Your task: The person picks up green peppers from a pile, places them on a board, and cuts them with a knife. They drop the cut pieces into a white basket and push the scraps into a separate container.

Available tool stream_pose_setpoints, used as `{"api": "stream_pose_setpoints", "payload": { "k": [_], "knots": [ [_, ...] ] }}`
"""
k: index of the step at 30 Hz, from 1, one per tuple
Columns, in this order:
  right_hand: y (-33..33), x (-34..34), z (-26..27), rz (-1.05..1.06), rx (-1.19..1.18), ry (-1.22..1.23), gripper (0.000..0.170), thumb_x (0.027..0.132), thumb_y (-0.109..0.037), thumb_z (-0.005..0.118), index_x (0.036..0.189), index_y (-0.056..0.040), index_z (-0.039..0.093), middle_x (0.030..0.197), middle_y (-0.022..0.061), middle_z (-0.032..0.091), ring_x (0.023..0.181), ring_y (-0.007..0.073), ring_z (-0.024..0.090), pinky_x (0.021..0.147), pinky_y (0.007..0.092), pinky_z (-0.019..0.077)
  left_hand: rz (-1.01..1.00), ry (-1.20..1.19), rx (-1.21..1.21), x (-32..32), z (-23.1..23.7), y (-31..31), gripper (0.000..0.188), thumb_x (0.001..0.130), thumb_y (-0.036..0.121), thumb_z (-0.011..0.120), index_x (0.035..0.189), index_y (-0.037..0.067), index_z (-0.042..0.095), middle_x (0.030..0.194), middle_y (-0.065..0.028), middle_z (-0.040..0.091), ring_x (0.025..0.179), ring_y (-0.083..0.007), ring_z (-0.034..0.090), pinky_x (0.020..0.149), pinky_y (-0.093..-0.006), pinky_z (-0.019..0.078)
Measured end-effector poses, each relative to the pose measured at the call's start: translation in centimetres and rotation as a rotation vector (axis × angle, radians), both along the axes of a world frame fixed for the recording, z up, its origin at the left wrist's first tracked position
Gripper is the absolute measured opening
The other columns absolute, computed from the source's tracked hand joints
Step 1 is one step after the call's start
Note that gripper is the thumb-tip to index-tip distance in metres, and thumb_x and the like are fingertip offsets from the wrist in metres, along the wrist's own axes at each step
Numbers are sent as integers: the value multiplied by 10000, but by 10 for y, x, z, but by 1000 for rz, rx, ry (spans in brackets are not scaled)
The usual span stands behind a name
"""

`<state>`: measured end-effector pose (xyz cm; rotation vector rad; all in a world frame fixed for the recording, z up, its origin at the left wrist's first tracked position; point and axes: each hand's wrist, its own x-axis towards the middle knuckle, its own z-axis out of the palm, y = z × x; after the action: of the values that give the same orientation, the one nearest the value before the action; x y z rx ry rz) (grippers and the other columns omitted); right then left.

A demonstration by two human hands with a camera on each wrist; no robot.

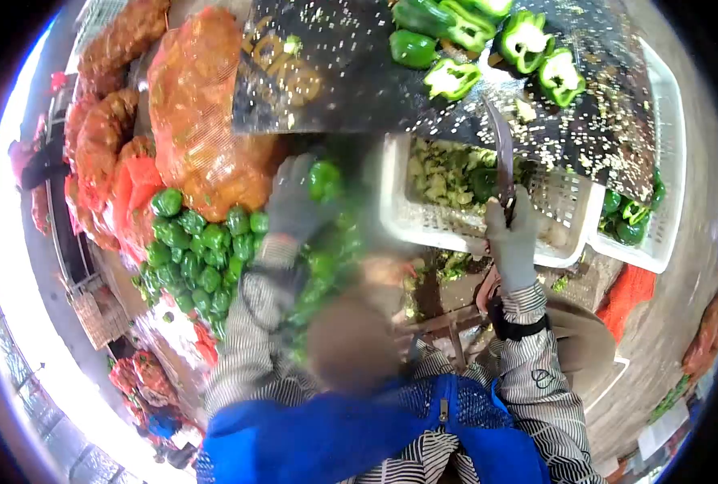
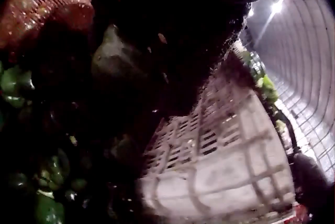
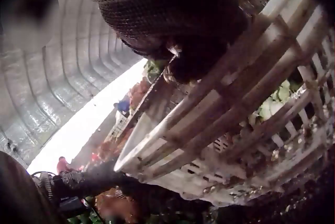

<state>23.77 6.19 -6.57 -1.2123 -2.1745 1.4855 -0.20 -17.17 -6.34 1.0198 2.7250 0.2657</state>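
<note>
My gloved left hand (image 1: 298, 198) holds a green bell pepper (image 1: 324, 181) on its thumb side, over a heap of whole peppers (image 1: 206, 258). That pepper (image 2: 115, 56) also shows in the left wrist view, partly lost in dark shadow. In a grey glove, my right hand (image 1: 514, 242) grips a knife (image 1: 501, 141) by its handle, above the near side of a white crate (image 1: 447, 235). The curved blade points away from me, its tip over the dark board (image 1: 359, 89). Cut-open green peppers (image 1: 528, 44) lie near the tip on the board among scattered seeds.
Pale green scraps (image 1: 443, 169) lie inside the white crate, under the board's near edge. A second white crate (image 1: 667, 161) with peppers stands at the right. Full orange mesh sacks (image 1: 201, 113) are piled on the left. Some orange netting (image 1: 629, 302) lies at lower right.
</note>
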Motion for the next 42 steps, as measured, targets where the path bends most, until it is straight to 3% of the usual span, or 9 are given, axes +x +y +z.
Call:
{"api": "stream_pose_setpoints", "payload": {
  "k": [8, 12, 20, 22, 30, 34, 38, 40, 42],
  "knots": [
    [-4, -13, 50, 88, 94, 114, 312, 871, -198, 638, 1081, 0, 519, 681, 116, 547, 536, 156, 486, 511, 323, 418, -160, -241, 807, 27, 53, 115, 870, 662, 165, 862, 1382, 80, 381, 1258, -140, 505, 1163, -262, 516, 995, -367, 447],
    [10, -38, 70, 143, -50, 135, 266, 870, -170, 624, 986, 21, 481, 684, 190, 544, 611, 341, 553, 595, 444, 433, 77, -396, 599, 15, 44, 146, 884, 771, 243, 807, 1466, 64, 291, 1383, -208, 456, 1253, -315, 484, 1051, -395, 411],
    [15, -71, 70, 434, 113, -247, 309, 897, -226, 593, 1029, -3, 423, 840, 195, 658, 779, 326, 683, 756, 408, 538, -67, -227, 543, 2, 19, 145, 712, 917, 153, 601, 1505, 21, 222, 1503, -219, 340, 1368, -344, 379, 1118, -378, 338],
    [11, -76, 64, 355, 205, -286, 308, 813, -16, 608, 1039, -5, 399, 741, 205, 587, 717, 400, 627, 663, 476, 487, -90, -162, 541, 2, 9, 148, 666, 935, 143, 567, 1498, 11, 236, 1506, -217, 338, 1367, -363, 372, 1126, -387, 327],
    [17, -99, 86, 484, 147, -496, 143, 910, -29, 487, 1031, 17, 427, 796, 220, 665, 767, 368, 693, 643, 452, 557, -177, 239, 518, 21, 11, 148, 583, 895, 75, 564, 1439, 221, 414, 1420, -216, 387, 1329, -382, 391, 1092, -451, 391],
    [6, -95, 48, 434, 382, -404, 222, 909, -42, 518, 1094, 56, 447, 783, 202, 681, 739, 346, 703, 592, 407, 575, -95, -185, 465, 30, 24, 154, 739, 975, 284, 559, 1502, -44, 158, 1530, -265, 250, 1425, -377, 256, 1174, -401, 235],
    [-8, -84, 50, 463, 402, -413, 220, 929, -68, 523, 1105, 41, 449, 708, 157, 654, 645, 314, 681, 539, 382, 563, -125, 85, 582, 19, 8, 158, 852, 927, 339, 642, 1501, -49, 147, 1522, -269, 261, 1416, -361, 277, 1170, -388, 248],
    [-13, -55, 50, 457, 288, -332, 239, 939, -87, 522, 1129, 36, 445, 704, 160, 643, 628, 298, 663, 575, 394, 561, 229, -418, 612, 16, 31, 169, 853, 922, 322, 653, 1503, -42, 146, 1513, -264, 279, 1409, -356, 290, 1159, -381, 274],
    [-17, -14, 32, 446, 201, -260, 247, 937, -118, 541, 1125, 18, 458, 703, 141, 640, 620, 278, 649, 588, 392, 551, 129, -208, 527, 6, 8, 171, 889, 901, 338, 679, 1507, -33, 145, 1504, -255, 300, 1395, -337, 320, 1146, -374, 301]
  ]
}}
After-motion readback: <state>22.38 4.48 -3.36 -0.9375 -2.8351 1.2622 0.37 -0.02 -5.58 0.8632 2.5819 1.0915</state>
